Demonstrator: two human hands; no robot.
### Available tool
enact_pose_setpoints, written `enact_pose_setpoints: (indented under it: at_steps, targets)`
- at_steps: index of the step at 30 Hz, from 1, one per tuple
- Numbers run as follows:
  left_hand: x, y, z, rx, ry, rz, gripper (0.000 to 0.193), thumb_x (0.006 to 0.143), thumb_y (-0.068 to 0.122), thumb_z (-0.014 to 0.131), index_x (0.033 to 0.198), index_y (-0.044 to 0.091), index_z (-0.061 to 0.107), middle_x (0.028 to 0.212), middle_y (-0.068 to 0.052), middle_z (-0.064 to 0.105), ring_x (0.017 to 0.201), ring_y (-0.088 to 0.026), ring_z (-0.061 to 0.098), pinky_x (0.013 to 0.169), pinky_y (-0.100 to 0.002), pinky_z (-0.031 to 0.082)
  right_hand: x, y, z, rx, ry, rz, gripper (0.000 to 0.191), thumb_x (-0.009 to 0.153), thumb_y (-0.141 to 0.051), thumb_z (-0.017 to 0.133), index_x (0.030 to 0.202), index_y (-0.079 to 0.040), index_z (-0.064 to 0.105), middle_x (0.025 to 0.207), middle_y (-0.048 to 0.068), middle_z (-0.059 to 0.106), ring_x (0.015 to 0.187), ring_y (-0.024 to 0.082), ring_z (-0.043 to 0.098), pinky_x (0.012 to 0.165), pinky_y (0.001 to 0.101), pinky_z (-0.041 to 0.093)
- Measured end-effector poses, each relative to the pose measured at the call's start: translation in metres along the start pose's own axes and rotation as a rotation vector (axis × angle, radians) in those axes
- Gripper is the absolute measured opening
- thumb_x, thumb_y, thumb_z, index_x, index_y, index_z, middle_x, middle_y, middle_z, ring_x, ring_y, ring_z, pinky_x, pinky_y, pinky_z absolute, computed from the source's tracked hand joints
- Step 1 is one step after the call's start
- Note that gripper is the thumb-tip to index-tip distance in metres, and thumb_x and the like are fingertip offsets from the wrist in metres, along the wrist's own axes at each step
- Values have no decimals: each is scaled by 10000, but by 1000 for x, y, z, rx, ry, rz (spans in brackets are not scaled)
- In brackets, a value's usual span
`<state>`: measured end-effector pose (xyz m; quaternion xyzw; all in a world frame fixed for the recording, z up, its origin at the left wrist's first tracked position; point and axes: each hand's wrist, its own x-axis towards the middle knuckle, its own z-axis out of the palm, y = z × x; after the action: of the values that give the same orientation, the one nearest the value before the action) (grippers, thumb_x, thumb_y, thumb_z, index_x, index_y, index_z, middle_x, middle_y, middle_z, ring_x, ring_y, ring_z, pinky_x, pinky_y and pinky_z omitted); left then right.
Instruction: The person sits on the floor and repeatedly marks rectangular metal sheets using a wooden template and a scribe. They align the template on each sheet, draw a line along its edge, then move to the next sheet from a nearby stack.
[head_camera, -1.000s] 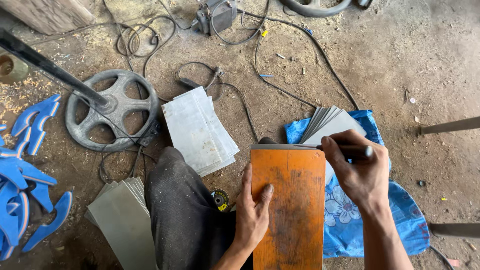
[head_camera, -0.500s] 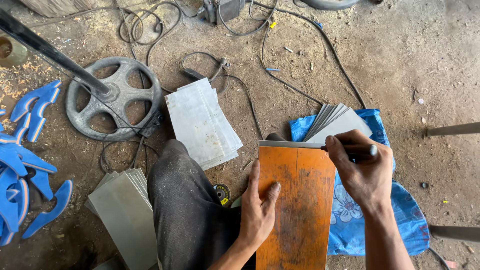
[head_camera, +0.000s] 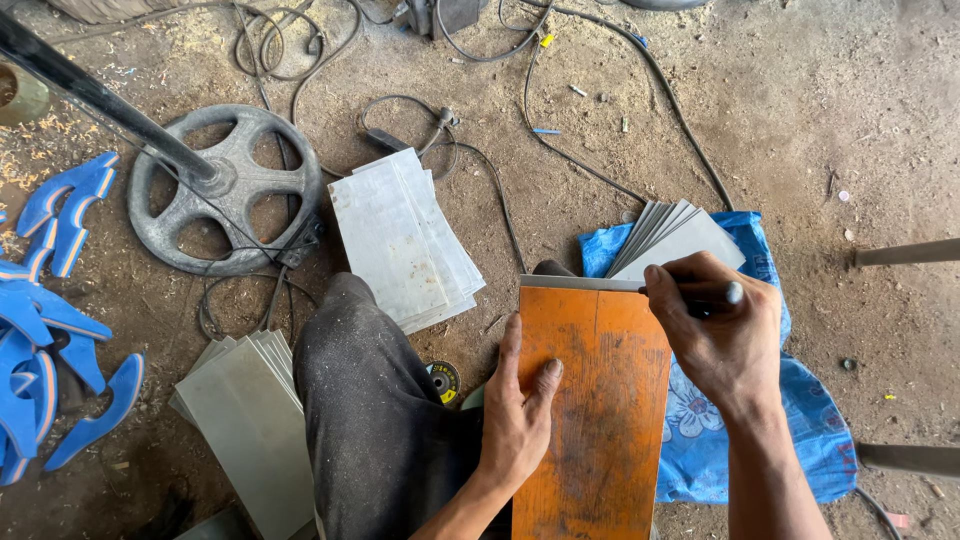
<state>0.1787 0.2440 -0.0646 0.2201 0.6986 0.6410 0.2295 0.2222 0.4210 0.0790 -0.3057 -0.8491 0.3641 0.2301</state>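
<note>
Since the earlier frames the right hand (head_camera: 722, 340) has slid its marking tool (head_camera: 700, 295) a little rightward along the top edge, and the view has tipped slightly; the left hand (head_camera: 520, 415) has not shifted. Orange template plate (head_camera: 600, 400) sits at lower centre of the frame, over a grey metal sheet (head_camera: 575, 283) whose top edge shows as a thin strip just above it. Left hand lies flat, fingers spread, palm pressing the plate's left side, gripping nothing. Right hand is closed narrowly on the dark slim tool, tip at the plate's upper right corner. Dark-trousered knee (head_camera: 370, 400) just left of the plate. Fanned stack of grey sheets (head_camera: 670, 235) rests on a blue patterned sack (head_camera: 760, 440) at right of centre, touching the plate's far corner area. Second sheet pile (head_camera: 400, 235) above the knee, third pile (head_camera: 245, 420) lower left. Round spoked cast base (head_camera: 225, 190) with a dark pole upper left; blue curved cut-outs (head_camera: 50, 330) along the left edge; black cables (head_camera: 560, 130) loop across the dirt floor at top. Risk, as I judge it: plate is held by palm pressure alone, so a sideways push from the tool could skate it over the sheet and skew the line; bare fingers sit close to raw sheet edges.
</note>
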Motion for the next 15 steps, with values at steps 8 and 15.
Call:
enact_pose_setpoints:
  at_steps: [8,15]
  targets:
    - [-1,-1,0,11,12,44,708,1034,250,569,1615,66,211,1490,-300,499,1234,-350,660,970,-428,612,12,-9,1,-55,-33,-81,191,954,-180,756,875,-10,718,658,28,671,590,62,584,551,249,480]
    - [-2,1,-1,19,26,54,707,1032,243,584,1613,66,223,1499,-299,499,1266,-367,636,1001,-437,587,31,-11,5,-116,-105,-111,224,933,-227,792,864,-19,744,623,54,653,537,90,558,519,273,466]
